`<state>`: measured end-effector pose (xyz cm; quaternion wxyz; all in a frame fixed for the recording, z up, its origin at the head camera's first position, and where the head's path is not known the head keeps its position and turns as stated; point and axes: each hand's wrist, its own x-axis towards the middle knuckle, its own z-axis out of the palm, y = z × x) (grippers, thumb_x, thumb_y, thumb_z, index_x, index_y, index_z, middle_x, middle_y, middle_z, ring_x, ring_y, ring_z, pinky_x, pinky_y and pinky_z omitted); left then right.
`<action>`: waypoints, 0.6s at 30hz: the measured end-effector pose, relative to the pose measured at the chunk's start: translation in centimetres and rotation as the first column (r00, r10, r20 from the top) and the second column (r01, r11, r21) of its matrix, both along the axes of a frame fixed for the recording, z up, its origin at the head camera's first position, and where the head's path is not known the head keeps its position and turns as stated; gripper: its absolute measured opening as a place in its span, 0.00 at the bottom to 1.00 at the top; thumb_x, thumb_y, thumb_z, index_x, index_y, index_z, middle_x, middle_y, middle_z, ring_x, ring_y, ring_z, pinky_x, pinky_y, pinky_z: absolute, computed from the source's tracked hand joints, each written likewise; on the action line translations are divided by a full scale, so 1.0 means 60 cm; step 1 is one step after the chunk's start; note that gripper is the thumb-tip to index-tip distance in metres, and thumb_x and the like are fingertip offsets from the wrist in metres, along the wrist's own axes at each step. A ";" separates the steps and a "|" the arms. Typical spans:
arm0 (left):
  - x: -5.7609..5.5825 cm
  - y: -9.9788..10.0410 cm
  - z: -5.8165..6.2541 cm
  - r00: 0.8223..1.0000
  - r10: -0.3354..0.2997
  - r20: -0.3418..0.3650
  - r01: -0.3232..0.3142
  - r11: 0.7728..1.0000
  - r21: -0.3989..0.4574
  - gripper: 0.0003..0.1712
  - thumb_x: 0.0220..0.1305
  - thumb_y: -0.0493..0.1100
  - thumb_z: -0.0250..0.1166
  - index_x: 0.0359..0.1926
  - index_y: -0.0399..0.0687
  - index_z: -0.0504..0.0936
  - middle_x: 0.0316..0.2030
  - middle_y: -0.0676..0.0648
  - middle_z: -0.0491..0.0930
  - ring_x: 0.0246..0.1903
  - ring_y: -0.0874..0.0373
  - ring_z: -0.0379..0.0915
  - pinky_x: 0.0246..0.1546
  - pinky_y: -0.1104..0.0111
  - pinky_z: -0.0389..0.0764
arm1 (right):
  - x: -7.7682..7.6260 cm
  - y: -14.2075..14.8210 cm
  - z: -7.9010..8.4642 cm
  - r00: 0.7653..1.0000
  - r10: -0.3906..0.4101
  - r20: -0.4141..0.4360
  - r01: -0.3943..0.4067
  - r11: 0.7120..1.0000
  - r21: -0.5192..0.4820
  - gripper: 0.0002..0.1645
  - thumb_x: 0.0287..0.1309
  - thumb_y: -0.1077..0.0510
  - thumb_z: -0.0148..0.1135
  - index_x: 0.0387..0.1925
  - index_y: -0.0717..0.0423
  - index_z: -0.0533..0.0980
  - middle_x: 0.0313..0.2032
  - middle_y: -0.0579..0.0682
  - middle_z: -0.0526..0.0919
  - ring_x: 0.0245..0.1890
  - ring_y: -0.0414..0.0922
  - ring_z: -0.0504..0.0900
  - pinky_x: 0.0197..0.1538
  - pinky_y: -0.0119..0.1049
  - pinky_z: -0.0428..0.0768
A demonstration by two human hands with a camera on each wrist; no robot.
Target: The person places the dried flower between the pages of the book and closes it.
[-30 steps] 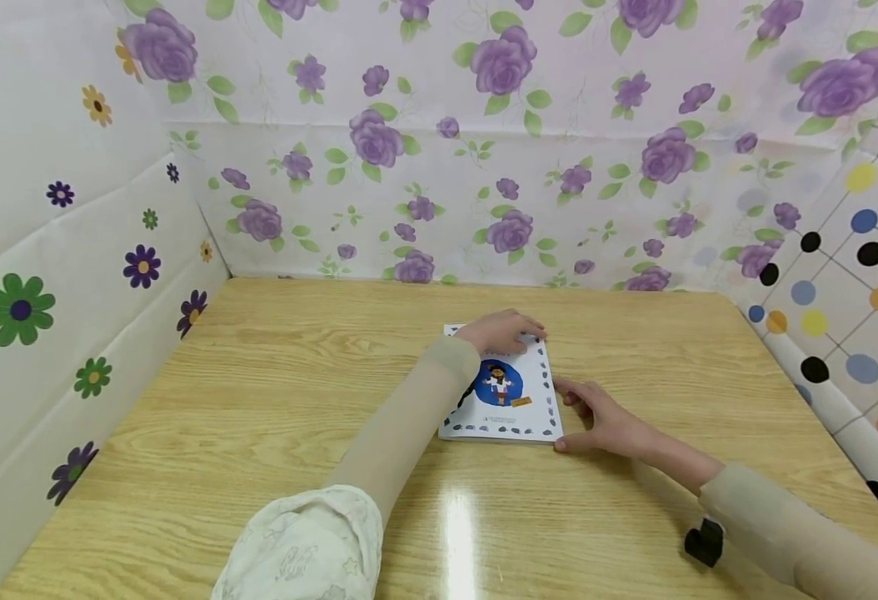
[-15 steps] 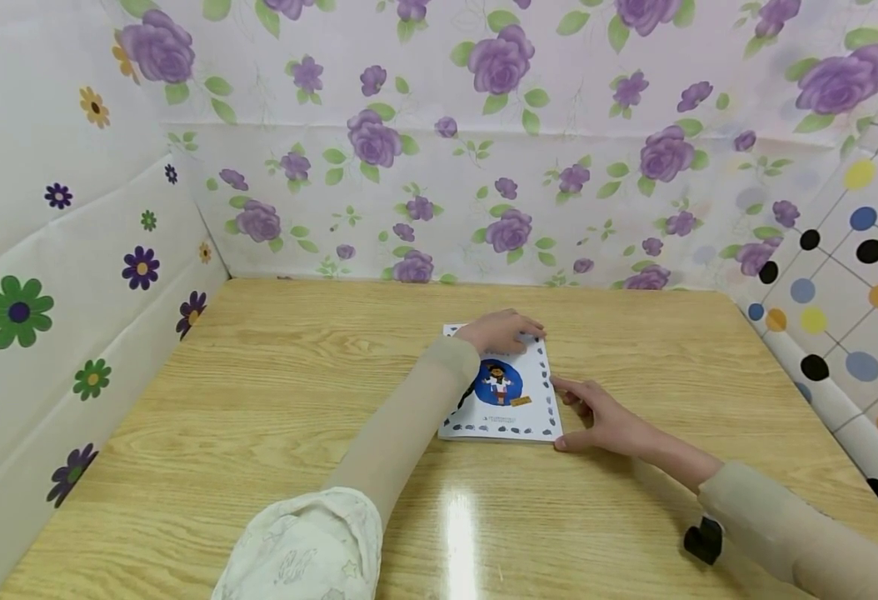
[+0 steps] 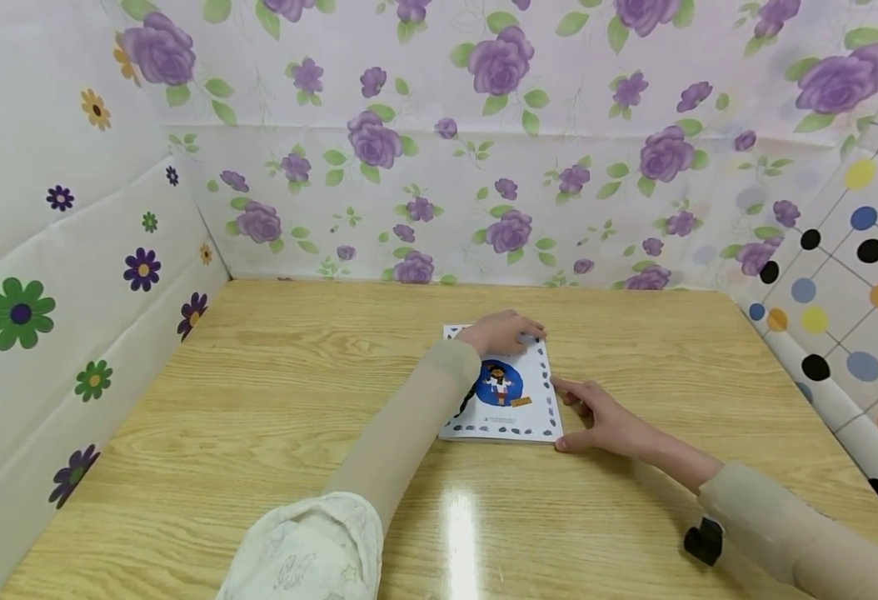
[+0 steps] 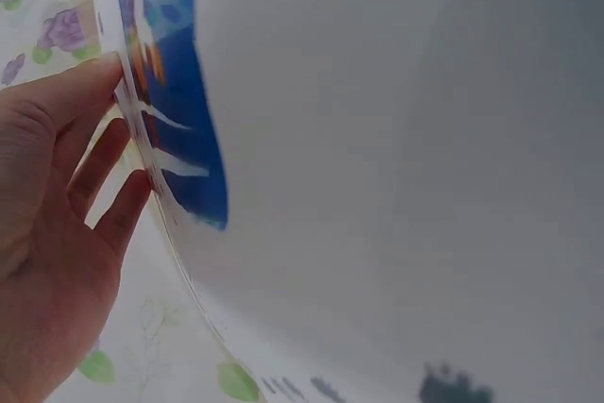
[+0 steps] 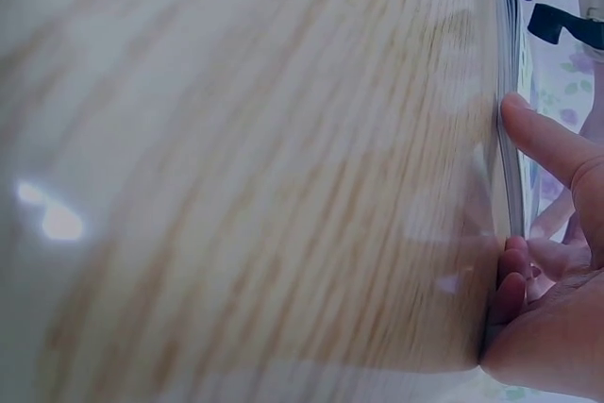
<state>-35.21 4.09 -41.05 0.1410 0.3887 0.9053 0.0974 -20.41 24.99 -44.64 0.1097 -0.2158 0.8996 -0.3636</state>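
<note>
A thin white book (image 3: 532, 375) lies flat on the wooden table, its cover showing a blue circle with a cartoon figure and a border of small dark marks. My left hand (image 3: 501, 333) rests over the book's far edge, its forearm crossing the left side. In the left wrist view, the fingertips of that hand (image 4: 57, 233) touch the book's edge beside the cover (image 4: 377, 176). My right hand (image 3: 610, 423) is at the right edge, thumb by the near right corner. The right wrist view shows the thumb against the page edges (image 5: 511, 139), other fingers loosely bent.
The wooden table (image 3: 274, 392) reaches a back wall of purple-flowered cloth (image 3: 409, 167). Flower-printed cloth (image 3: 94, 275) stands on the left, and dotted cloth (image 3: 844, 317) on the right. A black wrist-worn device (image 3: 704, 542) hangs under the right forearm.
</note>
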 end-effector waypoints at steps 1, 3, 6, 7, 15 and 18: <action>0.002 0.000 0.002 1.000 0.001 0.002 -0.001 1.000 0.002 0.27 0.71 0.40 0.58 0.69 0.60 0.71 0.73 0.56 0.64 0.74 0.54 0.56 0.76 0.59 0.56 | 0.000 0.000 -0.001 1.000 0.001 -0.006 -0.001 1.000 0.001 0.57 0.48 0.49 0.77 0.74 0.62 0.57 0.46 0.56 0.66 0.40 0.47 0.60 0.39 0.32 0.59; 0.006 -0.002 0.007 1.000 -0.001 0.001 0.001 1.000 -0.013 0.28 0.71 0.39 0.57 0.70 0.60 0.70 0.73 0.55 0.63 0.74 0.54 0.56 0.77 0.60 0.56 | -0.001 0.000 -0.002 1.000 0.001 -0.020 -0.001 1.000 0.006 0.58 0.48 0.49 0.78 0.74 0.63 0.58 0.45 0.56 0.66 0.40 0.47 0.60 0.39 0.31 0.59; 0.014 -0.007 0.017 1.000 -0.005 0.010 0.006 0.998 -0.064 0.29 0.71 0.37 0.56 0.70 0.60 0.69 0.74 0.54 0.62 0.75 0.54 0.56 0.76 0.61 0.56 | -0.002 -0.001 -0.004 1.000 0.001 -0.027 -0.001 1.000 0.012 0.58 0.47 0.48 0.78 0.73 0.63 0.58 0.46 0.56 0.67 0.41 0.47 0.61 0.41 0.31 0.60; 0.017 -0.010 0.020 1.000 -0.008 0.015 0.009 0.996 -0.086 0.30 0.71 0.37 0.56 0.70 0.61 0.69 0.74 0.54 0.62 0.75 0.54 0.56 0.76 0.61 0.56 | -0.002 -0.001 -0.004 1.000 0.003 -0.024 -0.003 1.000 0.014 0.58 0.47 0.48 0.78 0.74 0.62 0.58 0.46 0.56 0.67 0.41 0.47 0.61 0.41 0.31 0.61; 0.044 -0.058 0.044 0.993 -0.115 0.005 0.115 0.982 -0.152 0.31 0.73 0.45 0.57 0.74 0.58 0.63 0.77 0.50 0.54 0.76 0.52 0.51 0.77 0.58 0.55 | 0.004 0.008 0.021 0.999 0.042 -0.022 -0.040 0.993 0.113 0.55 0.56 0.41 0.70 0.75 0.58 0.55 0.53 0.59 0.71 0.46 0.47 0.70 0.44 0.33 0.73; 0.059 -0.099 0.062 0.985 -0.167 -0.042 0.160 0.977 -0.140 0.32 0.73 0.49 0.57 0.75 0.56 0.61 0.78 0.48 0.52 0.77 0.49 0.49 0.77 0.56 0.55 | 0.007 0.011 0.050 0.994 0.047 -0.097 -0.033 0.989 0.142 0.53 0.59 0.41 0.67 0.76 0.56 0.54 0.59 0.63 0.70 0.50 0.52 0.75 0.48 0.43 0.79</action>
